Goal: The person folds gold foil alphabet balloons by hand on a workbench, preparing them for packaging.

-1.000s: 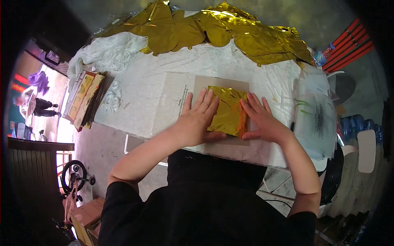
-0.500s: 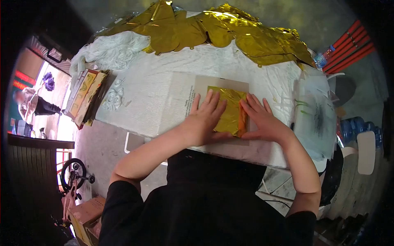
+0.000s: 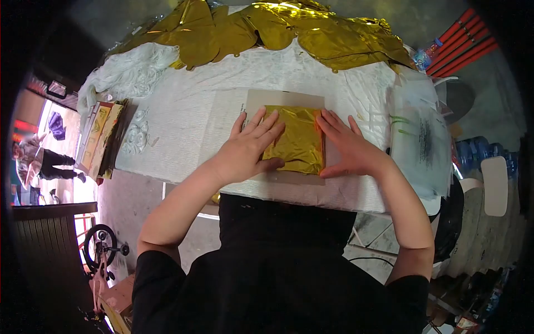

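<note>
A folded square of gold foil [image 3: 295, 139] lies on a flat piece of grey-brown cardboard [image 3: 303, 99] on the table. My left hand [image 3: 253, 142] rests along the foil's left side, fingers spread, with fingertips and thumb on its edge. On the other side, my right hand [image 3: 350, 145] lies with fingers stretched out, its fingertips and thumb against the foil's right edge. An orange tint shows on that edge near the right fingers. Both hands are open. Some printed text on the cardboard is partly hidden behind my left fingers.
Gold foil balloons [image 3: 261, 28] are heaped along the table's far edge. White string [image 3: 130, 69] lies at the far left, near a stack of cardboard [image 3: 100, 139]. Clear plastic bags [image 3: 420, 145] cover the right end. Beyond the left side, a person [image 3: 41, 161] stands near the doorway.
My left hand has slid left off the foil's middle to its left edge, uncovering more of it. The whole view has shifted slightly. My right hand stays at the right edge.
</note>
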`<act>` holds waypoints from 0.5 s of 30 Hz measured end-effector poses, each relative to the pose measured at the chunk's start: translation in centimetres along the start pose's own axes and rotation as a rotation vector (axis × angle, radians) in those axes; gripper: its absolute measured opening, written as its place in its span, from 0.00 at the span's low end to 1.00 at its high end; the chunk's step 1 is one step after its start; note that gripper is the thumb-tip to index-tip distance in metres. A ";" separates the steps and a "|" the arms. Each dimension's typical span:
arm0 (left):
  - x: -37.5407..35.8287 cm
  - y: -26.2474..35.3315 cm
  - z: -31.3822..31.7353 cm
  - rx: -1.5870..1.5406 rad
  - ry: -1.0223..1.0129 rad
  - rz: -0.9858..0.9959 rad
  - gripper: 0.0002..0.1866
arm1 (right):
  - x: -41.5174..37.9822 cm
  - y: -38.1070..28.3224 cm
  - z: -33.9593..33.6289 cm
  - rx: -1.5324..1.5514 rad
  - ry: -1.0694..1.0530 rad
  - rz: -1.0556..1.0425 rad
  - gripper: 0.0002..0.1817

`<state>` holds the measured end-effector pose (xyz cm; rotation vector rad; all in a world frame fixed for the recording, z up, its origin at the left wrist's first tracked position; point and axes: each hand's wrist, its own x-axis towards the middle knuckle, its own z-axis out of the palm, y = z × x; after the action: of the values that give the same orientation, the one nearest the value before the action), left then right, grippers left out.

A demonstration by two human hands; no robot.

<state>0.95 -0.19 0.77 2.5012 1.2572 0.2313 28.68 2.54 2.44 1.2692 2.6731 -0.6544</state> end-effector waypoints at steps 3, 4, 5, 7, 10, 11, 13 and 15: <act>0.7 -1.0 -0.2 -0.021 0.002 0.065 0.39 | -0.2 0.0 0.4 0.014 0.026 0.028 0.64; 0.9 -1.1 -0.4 -0.019 0.005 0.067 0.39 | -0.2 0.0 0.6 0.024 0.035 0.034 0.64; 1.0 -1.1 -0.6 -0.020 -0.001 0.076 0.39 | -0.2 0.0 0.7 0.022 0.036 0.035 0.64; 1.0 -0.9 -0.8 -0.021 -0.004 0.084 0.39 | -0.1 -0.1 0.8 0.011 0.041 0.036 0.65; 0.8 -0.4 -0.8 0.014 0.020 0.079 0.39 | 0.1 0.2 1.1 -0.041 0.043 0.012 0.65; 0.6 -0.2 -0.5 -0.001 0.036 0.061 0.39 | 0.1 0.2 1.1 -0.044 0.047 0.009 0.65; 0.6 0.1 0.0 -0.018 0.051 0.040 0.39 | 0.1 0.2 1.3 -0.041 0.067 -0.027 0.64; 0.6 0.4 0.5 -0.011 0.079 0.062 0.40 | 0.3 -0.1 1.3 -0.041 0.065 -0.038 0.63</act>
<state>1.78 -0.07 0.42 2.5472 1.2055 0.3536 28.30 2.15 1.25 1.2526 2.7542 -0.5694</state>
